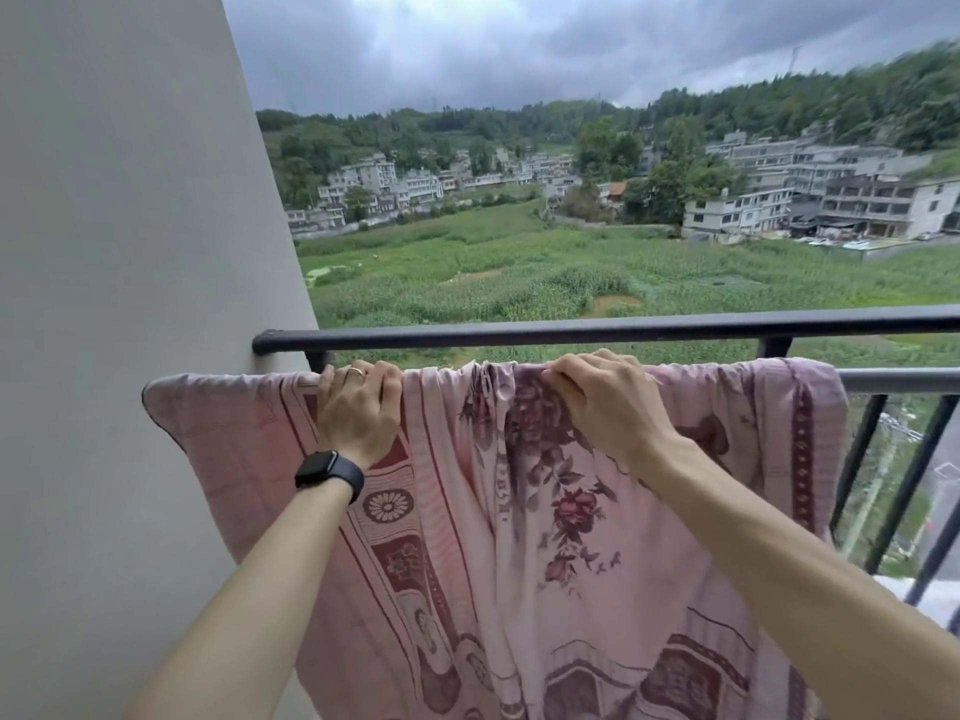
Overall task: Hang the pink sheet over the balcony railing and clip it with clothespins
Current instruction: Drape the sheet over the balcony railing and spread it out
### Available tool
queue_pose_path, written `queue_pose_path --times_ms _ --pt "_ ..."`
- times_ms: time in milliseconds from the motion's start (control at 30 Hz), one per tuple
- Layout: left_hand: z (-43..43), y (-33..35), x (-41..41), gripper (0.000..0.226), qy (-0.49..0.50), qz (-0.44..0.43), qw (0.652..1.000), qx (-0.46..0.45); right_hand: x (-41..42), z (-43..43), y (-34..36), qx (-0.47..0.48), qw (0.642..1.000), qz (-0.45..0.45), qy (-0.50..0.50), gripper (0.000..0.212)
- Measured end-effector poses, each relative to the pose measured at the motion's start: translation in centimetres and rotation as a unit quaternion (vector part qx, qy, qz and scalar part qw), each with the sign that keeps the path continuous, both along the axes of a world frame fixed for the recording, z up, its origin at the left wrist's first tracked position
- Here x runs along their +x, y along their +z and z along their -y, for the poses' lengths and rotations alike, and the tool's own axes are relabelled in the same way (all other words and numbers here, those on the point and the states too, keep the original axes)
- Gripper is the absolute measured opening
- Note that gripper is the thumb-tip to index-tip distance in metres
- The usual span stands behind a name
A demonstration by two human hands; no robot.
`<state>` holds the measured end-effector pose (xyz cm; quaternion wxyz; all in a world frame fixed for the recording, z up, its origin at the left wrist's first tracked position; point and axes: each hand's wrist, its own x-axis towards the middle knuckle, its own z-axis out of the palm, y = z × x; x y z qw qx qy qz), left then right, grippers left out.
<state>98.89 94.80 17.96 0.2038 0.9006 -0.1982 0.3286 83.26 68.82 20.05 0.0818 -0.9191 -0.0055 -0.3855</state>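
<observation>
So, from where I sit, the hanging half looks mostly done. The pink sheet point(519, 537) is draped over the grey balcony railing point(898, 380). Its patterned face falls toward me, and its top fold runs from near the wall point(130, 252) on the left to just short of the bare rail on the right.

The left hand point(358, 407), the one with the black smartwatch point(330, 472) on its wrist, has its fingers curled over the covered rail and grips the fabric there. The right hand point(602, 402) is curled too, pinching a gathered bunch of cloth at the top edge, near the middle. Between the two hands the sheet is crumpled into folds, so I judge some spreading is left before it lies flat.

The black bar point(571, 331) beyond carries nothing. I see no clothespins anywhere, on the sheet or in either hand, so the clipping has not started. That whole second half is left to do.
</observation>
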Motion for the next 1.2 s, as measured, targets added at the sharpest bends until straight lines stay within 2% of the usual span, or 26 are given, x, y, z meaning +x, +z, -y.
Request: queue_pose_path --times_ms 67,167,267,333,400,467,533,567,633,733,833,933,1033,1133,1200 --pt "-0.3 0.2 -0.1 0.052 -0.003 0.004 1.0 0.005 -1.8 3.5 0.3 0.003 0.999 0.035 -0.015 0.029" --pt "-0.4 0.5 -0.3 0.05 -0.008 0.003 1.0 0.006 -5.3 8.5 0.3 0.022 0.984 0.076 -0.162 0.032" --pt "-0.3 0.4 -0.6 0.049 -0.009 0.003 1.0 0.001 -8.1 11.2 0.4 0.094 0.934 0.078 -0.334 0.019" --pt "-0.2 0.5 -0.6 0.05 -0.006 -0.011 1.0 0.003 -8.8 11.2 0.8 0.104 0.91 0.082 -0.392 0.024" --pt "-0.2 0.6 -0.6 0.051 0.003 -0.026 1.0 0.007 -7.7 8.7 1.4 0.083 0.94 0.083 -0.321 0.041" --pt "-0.1 0.6 -0.6 0.05 0.002 -0.035 0.999 0.006 -5.2 4.7 1.5 0.051 0.977 0.025 -0.204 0.042" --pt "-0.1 0.4 -0.6 0.05 -0.002 -0.028 1.0 0.01 -2.4 1.7 1.0 0.011 0.989 -0.052 -0.139 0.039" --pt "-0.3 0.3 -0.7 0.05 -0.003 -0.026 1.0 0.01 -1.6 1.2 0.6 0.003 0.991 -0.058 -0.121 0.038" --pt "-0.6 0.3 -0.6 0.053 -0.003 -0.018 1.0 0.005 -1.4 2.2 -0.3 0.022 0.996 0.011 -0.085 0.034" --pt "-0.9 -0.1 -0.5 0.052 -0.016 0.025 0.999 0.016 -4.3 6.4 -2.4 0.018 0.981 0.148 -0.121 0.027" --pt "-0.4 -1.1 -0.4 0.039 -0.04 0.076 0.996 0.028 -6.2 8.6 -4.1 -0.032 0.964 0.199 -0.172 0.022" --pt "-0.5 -1.6 -0.2 0.037 -0.032 0.077 0.996 0.0 -5.8 7.3 -4.4 0.005 0.97 0.191 -0.149 0.025" --pt "-1.7 -1.5 -0.2 0.035 -0.041 0.074 0.996 0.002 -6.3 7.3 -4.8 -0.015 0.98 0.16 -0.118 0.035" --pt "-2.5 -0.9 0.3 0.042 -0.002 0.043 0.999 0.014 -7.5 9.9 -3.6 0.038 0.974 0.113 -0.193 0.043" --pt "-2.0 -0.5 0.3 0.046 0.03 0.01 1.0 0.004 -8.1 11.3 -3.6 0.032 0.97 0.088 -0.225 0.046"
